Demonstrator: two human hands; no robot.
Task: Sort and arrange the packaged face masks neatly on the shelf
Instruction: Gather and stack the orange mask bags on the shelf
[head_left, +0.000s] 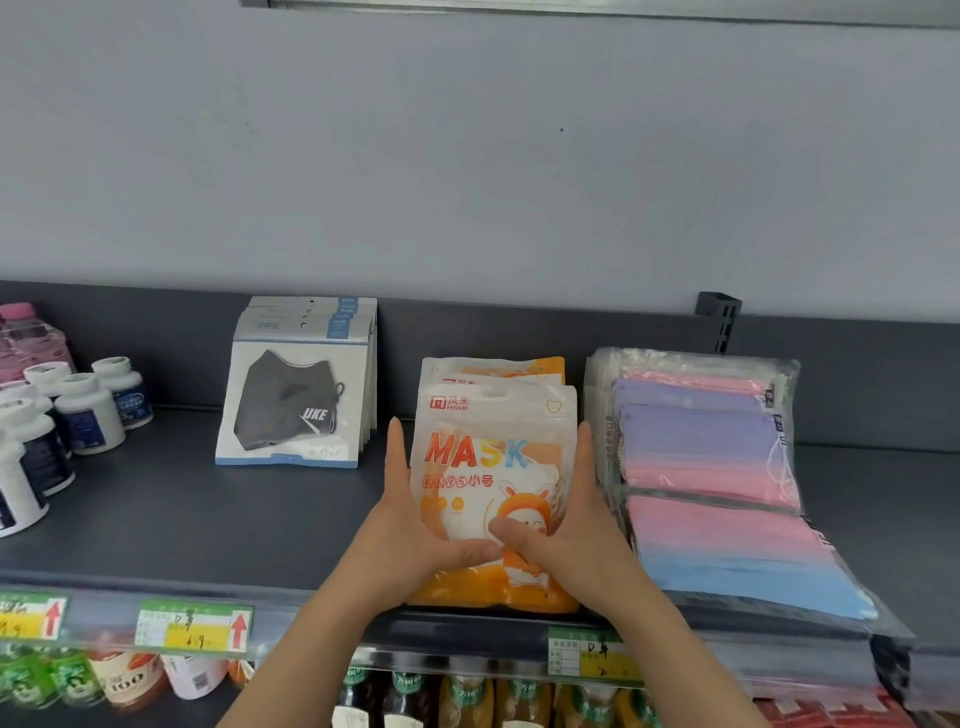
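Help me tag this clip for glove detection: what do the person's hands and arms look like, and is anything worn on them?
The left hand and right hand wear no gloves; no ring, watch or bracelet shows. The left forearm and right forearm are uncovered down to the picture's bottom edge, with no sleeve in view.

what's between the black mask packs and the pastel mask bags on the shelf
In the head view, the orange MASK packs sit there, flanked by the left hand and right hand; bare shelf lies left of them.
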